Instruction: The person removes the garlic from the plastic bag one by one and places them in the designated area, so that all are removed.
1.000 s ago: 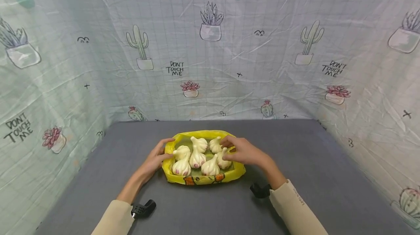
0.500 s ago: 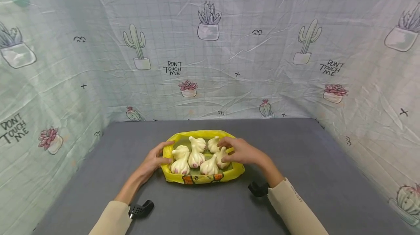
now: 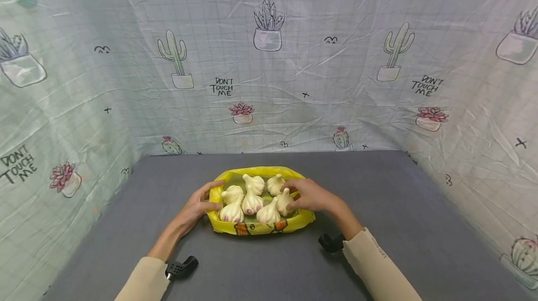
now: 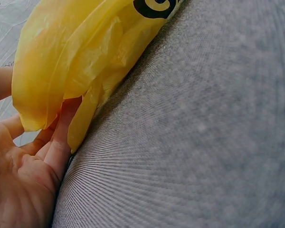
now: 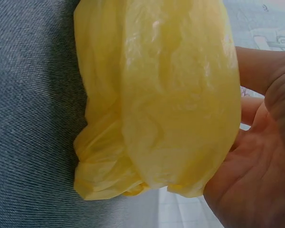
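Observation:
In the head view, a yellow plastic bag (image 3: pixel 260 230) lies with its mouth spread wide and its rim folded down. Several garlic bulbs (image 3: pixel 253 202) sit inside it. My left hand (image 3: pixel 195 207) holds the bag's left side, thumb at the rim; in the left wrist view some fingers (image 4: pixel 57 137) go behind the yellow plastic. Over the right rim reaches my right hand (image 3: pixel 313 194), its thumb and fingers curled about the rightmost garlic bulb (image 3: pixel 284 203). In the right wrist view the bag's side (image 5: pixel 180 95) hides those fingertips and the garlic.
A grey cloth-covered table (image 3: pixel 260 268) lies under the bag. Around it hangs a pale sheet (image 3: pixel 269 76) printed with cacti and lettering, on the left, back and right. Black wrist devices (image 3: pixel 182 267) sit by both cream sleeves (image 3: pixel 380 263).
My right thumb and fingers have drawn in slightly about the rightmost garlic bulb. The left hand stays at the bag's left side, its thumb a little farther back. The head view has shifted slightly.

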Tool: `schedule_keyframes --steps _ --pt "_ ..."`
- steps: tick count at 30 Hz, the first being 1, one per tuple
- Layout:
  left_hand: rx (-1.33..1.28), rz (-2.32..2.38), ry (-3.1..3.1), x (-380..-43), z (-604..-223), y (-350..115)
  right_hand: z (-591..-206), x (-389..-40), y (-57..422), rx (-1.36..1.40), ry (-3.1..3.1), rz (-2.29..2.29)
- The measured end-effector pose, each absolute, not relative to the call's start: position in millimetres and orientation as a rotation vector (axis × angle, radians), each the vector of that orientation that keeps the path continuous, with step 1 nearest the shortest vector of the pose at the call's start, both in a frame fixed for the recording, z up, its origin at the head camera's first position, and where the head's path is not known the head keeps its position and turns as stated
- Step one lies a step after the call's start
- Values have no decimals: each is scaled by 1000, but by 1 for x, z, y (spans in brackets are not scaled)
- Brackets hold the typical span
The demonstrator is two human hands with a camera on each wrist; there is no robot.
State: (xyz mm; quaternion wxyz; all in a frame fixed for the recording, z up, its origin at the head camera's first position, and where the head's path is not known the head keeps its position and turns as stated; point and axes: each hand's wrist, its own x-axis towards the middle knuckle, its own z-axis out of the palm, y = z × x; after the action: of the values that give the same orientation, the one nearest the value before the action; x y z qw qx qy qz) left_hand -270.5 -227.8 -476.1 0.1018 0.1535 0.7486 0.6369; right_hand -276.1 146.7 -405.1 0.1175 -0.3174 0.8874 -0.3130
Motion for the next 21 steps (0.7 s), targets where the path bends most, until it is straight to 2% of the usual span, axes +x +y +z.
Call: schedule_keyframes --steps 21 --pt "448 1866 2231 -272 -478 -228 -416 -277 139 -1041 2597 -851"
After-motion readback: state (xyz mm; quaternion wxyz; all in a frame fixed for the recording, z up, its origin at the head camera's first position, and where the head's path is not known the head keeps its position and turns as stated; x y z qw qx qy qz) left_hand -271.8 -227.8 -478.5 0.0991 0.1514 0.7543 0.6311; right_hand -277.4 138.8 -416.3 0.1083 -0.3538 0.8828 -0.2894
